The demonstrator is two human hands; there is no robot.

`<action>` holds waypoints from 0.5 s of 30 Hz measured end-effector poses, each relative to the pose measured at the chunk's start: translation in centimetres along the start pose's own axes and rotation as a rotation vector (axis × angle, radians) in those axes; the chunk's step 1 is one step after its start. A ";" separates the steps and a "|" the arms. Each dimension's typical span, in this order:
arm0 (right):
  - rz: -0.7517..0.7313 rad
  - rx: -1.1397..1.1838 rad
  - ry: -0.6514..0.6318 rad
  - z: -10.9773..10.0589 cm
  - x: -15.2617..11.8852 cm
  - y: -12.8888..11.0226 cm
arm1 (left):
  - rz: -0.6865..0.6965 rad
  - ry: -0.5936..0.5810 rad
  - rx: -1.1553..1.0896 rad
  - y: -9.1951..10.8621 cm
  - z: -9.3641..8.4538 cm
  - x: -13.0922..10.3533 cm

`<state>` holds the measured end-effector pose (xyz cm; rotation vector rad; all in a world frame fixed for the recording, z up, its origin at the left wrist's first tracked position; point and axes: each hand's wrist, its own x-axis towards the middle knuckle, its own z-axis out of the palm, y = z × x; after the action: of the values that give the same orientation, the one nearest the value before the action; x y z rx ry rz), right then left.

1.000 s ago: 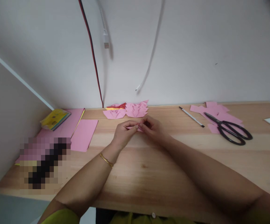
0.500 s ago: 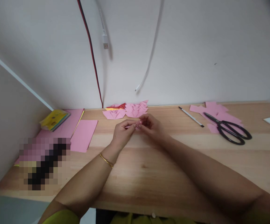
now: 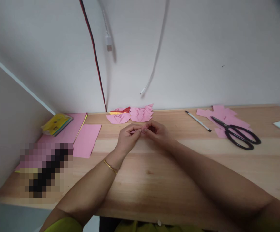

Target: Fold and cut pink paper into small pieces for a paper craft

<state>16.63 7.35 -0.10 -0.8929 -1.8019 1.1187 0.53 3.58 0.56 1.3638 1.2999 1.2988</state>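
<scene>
Between my two hands is a small piece of pink paper (image 3: 143, 128), mostly covered by the fingers. My left hand (image 3: 128, 133) pinches it with thumb and forefinger from the left. From the other side, my right hand (image 3: 158, 132) is closed on it with thumb and curled fingers, the fingertips of both hands nearly touching. Just beyond the hands, folded pink paper pieces (image 3: 141, 113) stand in rows by the wall. A red and yellow folded piece (image 3: 120, 111) lies among those on the left.
Black-handled scissors (image 3: 236, 132) rest over pink paper scraps (image 3: 217, 112) at the right, beside a pen (image 3: 198, 120). Pink sheets (image 3: 86, 140) and a yellow packet (image 3: 57, 124) lie at the left. A blurred-out dark object (image 3: 49, 174) is near them. Cables (image 3: 95, 53) hang along the wall.
My right hand's fingers have dipped slightly and curled closer over the pink paper. The left hand and the things on the table stay where they were.
</scene>
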 end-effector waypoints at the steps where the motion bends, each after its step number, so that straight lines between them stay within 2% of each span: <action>1: 0.002 -0.004 -0.004 0.0 0.0 0.0 | -0.009 -0.002 0.002 0.0 0.0 0.0; 10: -0.021 -0.034 -0.067 -0.1 0.0 -0.1 | -0.047 -0.057 -0.033 -0.3 -0.1 0.1; 12: 0.006 -0.015 -0.049 -0.1 0.1 -0.1 | -0.078 -0.051 -0.123 -0.2 0.1 0.2; 15: 0.063 0.050 0.000 -0.2 0.2 -0.1 | -0.148 -0.025 -0.375 0.2 0.3 0.3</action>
<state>16.73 7.58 0.16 -0.9257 -1.7489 1.1987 0.85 3.84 0.79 1.0004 1.0532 1.3374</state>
